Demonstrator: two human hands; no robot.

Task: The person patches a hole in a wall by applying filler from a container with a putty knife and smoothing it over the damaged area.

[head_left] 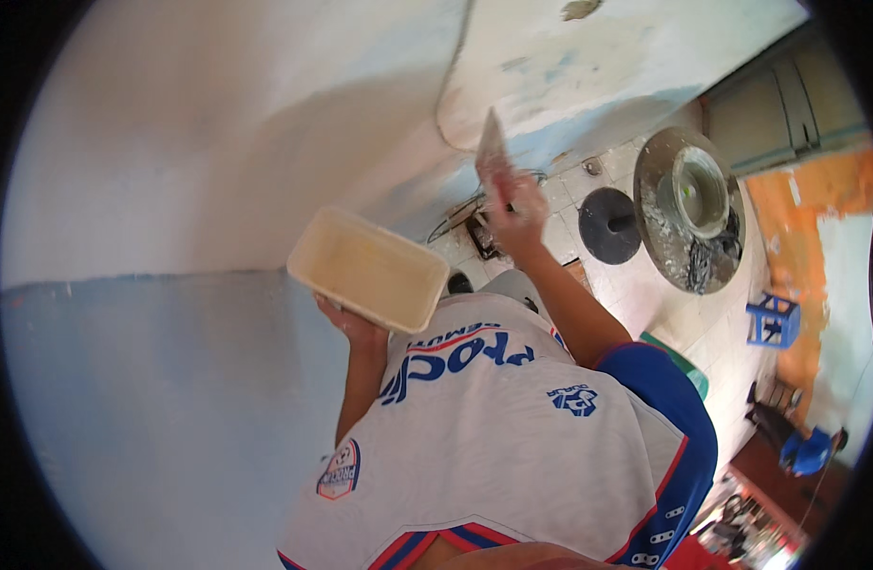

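Observation:
My left hand [354, 322] is closed on the lower side of a cream rectangular plastic tub [368, 269], which is tilted so its inside shows. A thin pale residue coats the tub's inner faces; most of my left fingers are hidden beneath it. In my right hand [519, 220], raised ahead of my chest, is a putty knife [493, 150] with its blade pointing up toward the wall. Motion smears the knife and my fingers, but the fingers are wrapped round its handle. The wall [360, 123] in front is whitish with patchy filler, and the blade looks apart from it.
To the right stands a round splattered table [658, 223] with a grey basin [700, 193] and a black plastic bag [702, 261]. Near it are a dark round object [608, 226] and a blue stool [774, 321]. A person in blue [809, 450] is farther off at the lower right.

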